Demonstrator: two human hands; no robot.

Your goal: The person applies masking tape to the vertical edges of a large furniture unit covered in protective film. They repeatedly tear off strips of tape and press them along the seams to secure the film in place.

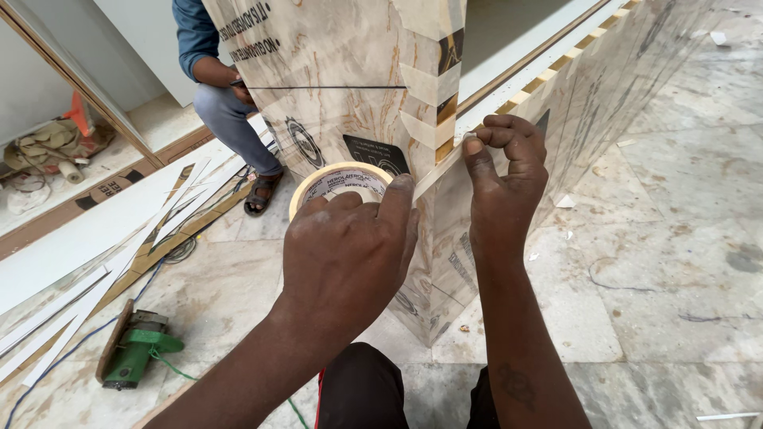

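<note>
While left hand (346,254) grips cream tape roll (340,184), right hand (505,171) pinches its strip (437,171) vs. panel edge (445,87).

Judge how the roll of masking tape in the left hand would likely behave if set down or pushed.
The tape roll is a thin ring with a hollow core, so probably light. Being round, it would likely roll if set on edge on the smooth stone floor. The strip pulled toward the right hand looks thin and papery, probably floppy and easily torn.

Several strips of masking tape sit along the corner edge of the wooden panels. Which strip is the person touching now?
The lowest strip, not yet cut from the tape roll in the left hand. The right hand presses it at the corner; the strips above are stuck down already.
</note>
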